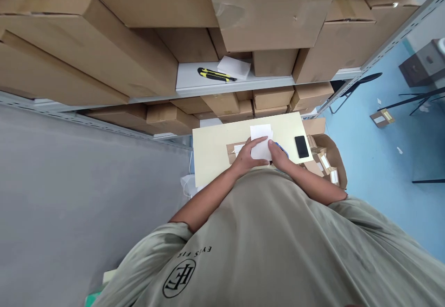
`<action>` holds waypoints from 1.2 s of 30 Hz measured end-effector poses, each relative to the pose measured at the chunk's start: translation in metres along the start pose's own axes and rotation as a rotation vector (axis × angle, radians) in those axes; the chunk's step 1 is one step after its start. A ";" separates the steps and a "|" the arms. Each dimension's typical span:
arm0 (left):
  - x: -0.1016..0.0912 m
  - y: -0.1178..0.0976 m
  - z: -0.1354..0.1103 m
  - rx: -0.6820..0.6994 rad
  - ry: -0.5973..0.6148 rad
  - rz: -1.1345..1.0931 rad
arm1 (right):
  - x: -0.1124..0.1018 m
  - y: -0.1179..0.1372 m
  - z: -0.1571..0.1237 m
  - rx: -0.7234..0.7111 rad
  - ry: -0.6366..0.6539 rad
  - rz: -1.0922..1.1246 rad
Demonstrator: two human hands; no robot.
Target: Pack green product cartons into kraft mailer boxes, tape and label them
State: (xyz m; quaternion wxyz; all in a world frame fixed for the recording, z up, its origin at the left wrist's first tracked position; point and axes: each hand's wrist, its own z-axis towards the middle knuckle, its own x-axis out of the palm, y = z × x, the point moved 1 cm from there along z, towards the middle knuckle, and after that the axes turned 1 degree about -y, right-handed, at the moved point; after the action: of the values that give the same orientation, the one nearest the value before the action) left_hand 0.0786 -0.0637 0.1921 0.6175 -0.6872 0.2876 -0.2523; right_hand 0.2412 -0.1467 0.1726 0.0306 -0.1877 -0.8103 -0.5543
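Note:
Both hands are on a small stack of white paper sheets (261, 133), held just above the table's near edge. My left hand (245, 158) grips the stack from its left side, fingers across the front and thumb along the bottom. My right hand (278, 156) pinches its right edge with the thumb on top. A blue-edged object (282, 149) shows beside my right hand; its kind is hidden. Partly behind my left hand lies a brown cardboard piece (231, 155) with a white label, on the cream table (212, 145).
A black phone (301, 147) lies at the table's right. Beside it stands an open carton (337, 156) of small labelled boxes. Ahead, a metal shelf (194, 83) bears cardboard boxes (274, 13), yellow-black box cutters (215, 75) and a white paper stack (234, 66). A grey wall (69, 182) borders the left.

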 end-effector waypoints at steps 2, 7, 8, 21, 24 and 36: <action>0.008 0.004 0.003 -0.095 -0.003 -0.215 | -0.012 0.000 -0.005 -0.125 -0.001 -0.235; 0.026 0.012 0.010 -0.340 -0.169 -0.484 | -0.069 -0.010 0.002 -0.273 -0.117 -0.664; 0.027 0.013 0.011 -0.349 -0.194 -0.497 | -0.088 -0.015 0.006 -0.290 -0.169 -0.743; 0.013 0.028 -0.007 -0.232 -0.356 -0.256 | -0.272 -0.111 0.037 0.333 -0.080 -1.533; 0.013 0.028 -0.010 -0.203 -0.366 -0.206 | -0.274 -0.112 0.048 0.353 -0.072 -1.546; -0.003 0.021 -0.011 -0.136 -0.381 -0.104 | -0.183 -0.063 0.040 -0.082 -0.438 -0.855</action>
State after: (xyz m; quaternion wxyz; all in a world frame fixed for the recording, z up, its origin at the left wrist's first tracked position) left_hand 0.0669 -0.0707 0.1722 0.5991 -0.7765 0.1461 -0.1297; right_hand 0.3957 -0.1793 0.0546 -0.3788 0.0488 -0.7796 -0.4963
